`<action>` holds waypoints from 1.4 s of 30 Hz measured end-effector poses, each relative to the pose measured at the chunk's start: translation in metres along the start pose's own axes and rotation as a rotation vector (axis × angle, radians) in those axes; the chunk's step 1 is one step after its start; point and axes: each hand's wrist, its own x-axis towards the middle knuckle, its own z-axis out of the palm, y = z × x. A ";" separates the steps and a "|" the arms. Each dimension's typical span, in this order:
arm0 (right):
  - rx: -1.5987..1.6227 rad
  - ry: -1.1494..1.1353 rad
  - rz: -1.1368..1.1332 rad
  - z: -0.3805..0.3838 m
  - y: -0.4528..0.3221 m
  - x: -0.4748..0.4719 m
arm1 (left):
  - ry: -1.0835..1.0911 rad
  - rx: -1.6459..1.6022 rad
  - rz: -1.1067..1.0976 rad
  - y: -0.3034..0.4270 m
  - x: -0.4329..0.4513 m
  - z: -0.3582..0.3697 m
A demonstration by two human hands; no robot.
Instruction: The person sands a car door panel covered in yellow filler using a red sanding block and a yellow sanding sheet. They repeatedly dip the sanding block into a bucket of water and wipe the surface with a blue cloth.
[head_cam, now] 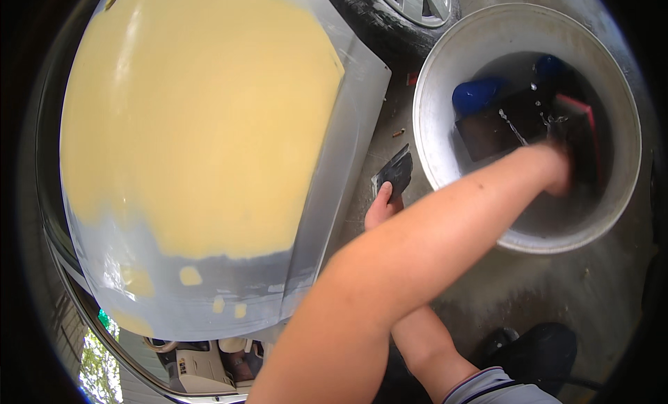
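Note:
My left arm crosses over my right and reaches into a pale round bucket (pixel 527 245); my left hand (pixel 556 169) is blurred, its fingers hidden in dark water with splashes around it. Inside the bucket are a blue object (pixel 475 95), another blue one (pixel 549 64), a dark flat sheet (pixel 482 135) and a red-edged item (pixel 589 111). My right hand (pixel 383 211) grips a thin black pad (pixel 395 174), thumb on top, between the bucket and a car body panel (pixel 344 143). Yellow filler (pixel 209 117) covers much of the grey panel, with smaller patches lower down.
A car wheel (pixel 425 7) stands beyond the panel, close to the bucket. A small brown butt-like piece (pixel 398 133) lies on the concrete floor. Through the car's opening at lower left, a beige interior (pixel 201 365) shows. Dark footwear (pixel 501 341) is at lower right.

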 end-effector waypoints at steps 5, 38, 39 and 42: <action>0.256 0.102 0.077 0.022 0.012 0.006 | -0.533 -1.311 -0.186 -0.035 -0.060 -0.025; -0.066 -0.129 0.125 -0.073 0.131 -0.176 | 0.936 -2.001 -0.626 -0.004 -0.468 0.396; -0.034 -0.103 0.159 -0.078 0.127 -0.175 | 0.979 -1.996 -0.632 -0.001 -0.463 0.397; 0.010 -0.203 0.154 -0.067 0.115 -0.189 | 1.063 -2.062 -0.516 -0.012 -0.466 0.407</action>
